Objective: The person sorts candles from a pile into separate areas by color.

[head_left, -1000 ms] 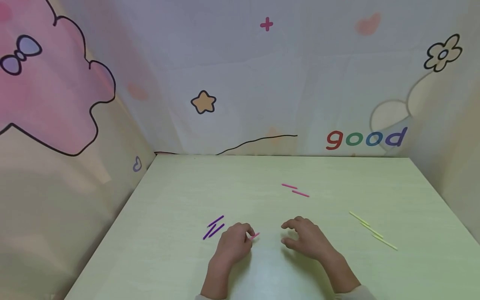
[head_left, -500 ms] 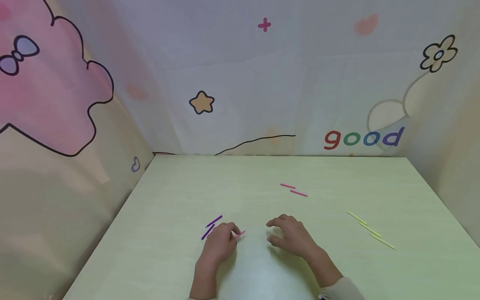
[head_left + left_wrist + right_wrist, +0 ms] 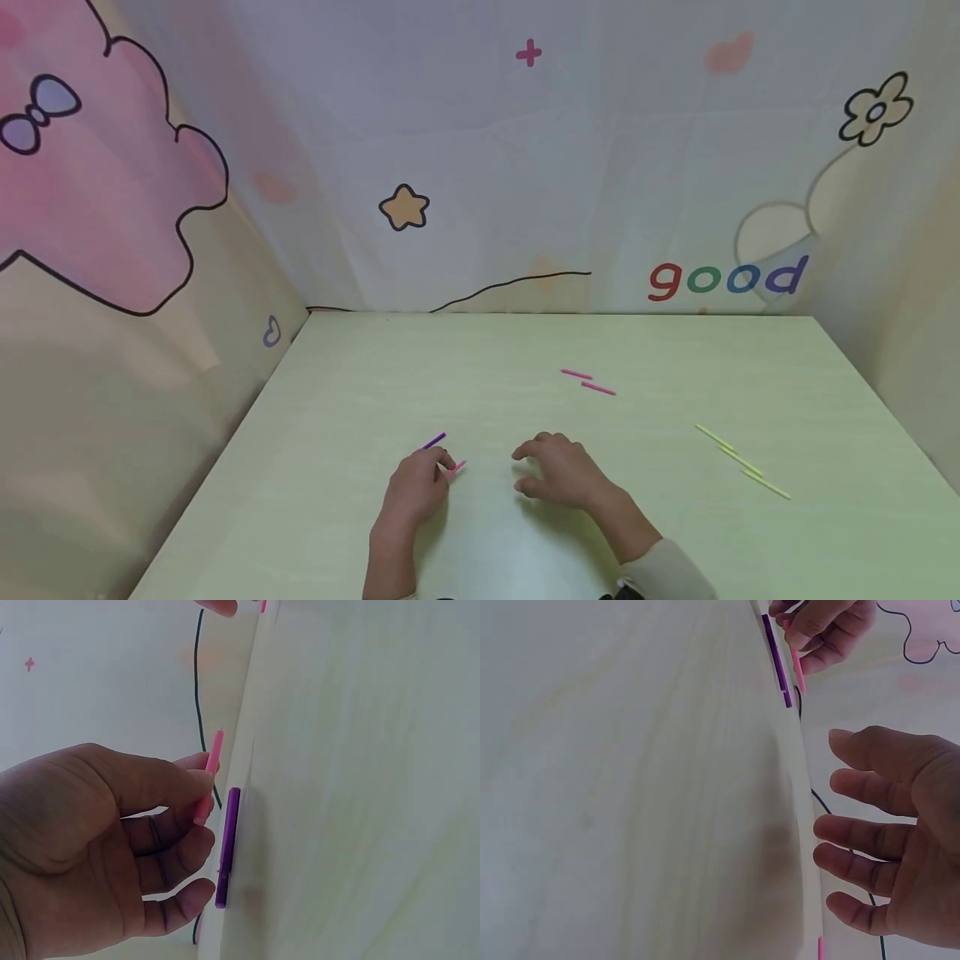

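Between thumb and index finger, my left hand [image 3: 414,487] pinches a short pink stick [image 3: 214,761], held a little above the table. Purple sticks [image 3: 229,847] lie just beyond that hand; in the head view one purple stick [image 3: 433,441] shows past the knuckles and the hand hides the others. My right hand [image 3: 564,473] hovers over the table to the right, fingers apart and slightly bent, holding nothing. In the right wrist view, the right hand [image 3: 892,832] has its thumb and fingers spread.
Two pink sticks [image 3: 598,388] lie farther back on the pale table [image 3: 360,367]. Several yellow-green sticks [image 3: 741,460] lie in a slanting row at the right. A printed cloth backdrop [image 3: 480,150] stands behind the table and along its sides.
Both hands have moved left, the left one carrying the pink stick. The left hand now covers most of the purple sticks that showed earlier.
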`<state>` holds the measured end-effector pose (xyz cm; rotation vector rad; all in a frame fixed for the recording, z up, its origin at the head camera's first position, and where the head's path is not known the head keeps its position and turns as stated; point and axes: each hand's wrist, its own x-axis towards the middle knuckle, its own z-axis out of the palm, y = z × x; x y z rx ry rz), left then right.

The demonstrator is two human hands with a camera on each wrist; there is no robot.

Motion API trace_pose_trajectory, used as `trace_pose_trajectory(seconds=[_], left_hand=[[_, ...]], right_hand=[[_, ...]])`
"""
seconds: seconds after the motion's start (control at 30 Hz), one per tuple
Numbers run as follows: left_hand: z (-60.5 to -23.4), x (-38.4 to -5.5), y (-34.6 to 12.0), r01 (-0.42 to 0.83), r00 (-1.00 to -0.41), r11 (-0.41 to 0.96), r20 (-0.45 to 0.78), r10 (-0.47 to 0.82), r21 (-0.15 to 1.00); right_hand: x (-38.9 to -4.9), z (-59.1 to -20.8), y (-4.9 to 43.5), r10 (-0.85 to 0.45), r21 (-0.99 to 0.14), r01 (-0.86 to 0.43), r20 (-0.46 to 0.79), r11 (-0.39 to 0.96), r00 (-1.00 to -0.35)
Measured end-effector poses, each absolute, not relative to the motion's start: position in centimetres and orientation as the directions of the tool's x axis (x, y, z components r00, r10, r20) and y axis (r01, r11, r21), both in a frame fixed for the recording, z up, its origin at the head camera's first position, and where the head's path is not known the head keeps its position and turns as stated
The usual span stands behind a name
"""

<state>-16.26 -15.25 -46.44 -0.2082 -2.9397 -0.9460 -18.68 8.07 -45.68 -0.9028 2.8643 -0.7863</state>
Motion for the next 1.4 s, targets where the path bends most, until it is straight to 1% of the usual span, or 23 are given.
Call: trace_pose_trajectory(seconds=[0.23, 0.47, 0.6, 0.7, 0.83, 1.0, 1.23, 1.4], left_hand=[[-46.4, -16.5, -15.8, 0.118, -0.993, 0.803, 0.089, 0.081, 0.584], [-46.5, -16.7, -15.5, 0.159, -0.987, 0.785, 0.086, 0.135, 0.598], [-46.7, -16.6, -15.2, 0.150, -0.986, 0.793, 0.033, 0.162, 0.591], [-46.7, -16.7, -15.0, 0.119, -0.987, 0.804, -0.021, 0.162, 0.583], [-46.4, -16.6, -14.9, 0.098, -0.986, 0.814, -0.056, 0.158, 0.573], [-46.4, -16.3, -14.9, 0.100, -0.985, 0.812, -0.059, 0.163, 0.575], [-46.5, -15.8, -15.3, 0.063, -0.991, 0.810, -0.057, 0.119, 0.583], [-46.2, -15.6, -15.8, 0.052, -0.994, 0.800, -0.045, 0.098, 0.598]], right_hand=[[-19.1, -45.3, 7.5, -0.562, -0.473, -0.542, 0.113, 0.695, -0.820], [-19.4, -45.6, 7.4, -0.578, -0.499, -0.541, 0.093, 0.678, -0.810], [-19.3, -45.9, 7.3, -0.583, -0.506, -0.539, 0.084, 0.674, -0.808], [-19.2, -45.8, 7.2, -0.587, -0.498, -0.548, 0.094, 0.672, -0.804], [-19.1, -45.5, 7.2, -0.587, -0.501, -0.548, 0.094, 0.670, -0.804], [-19.0, -45.8, 7.2, -0.578, -0.510, -0.528, 0.073, 0.679, -0.813], [-18.8, -46.2, 6.7, -0.599, -0.507, -0.559, 0.100, 0.656, -0.794], [-18.8, -46.4, 5.9, -0.610, -0.495, -0.565, 0.087, 0.660, -0.788]])
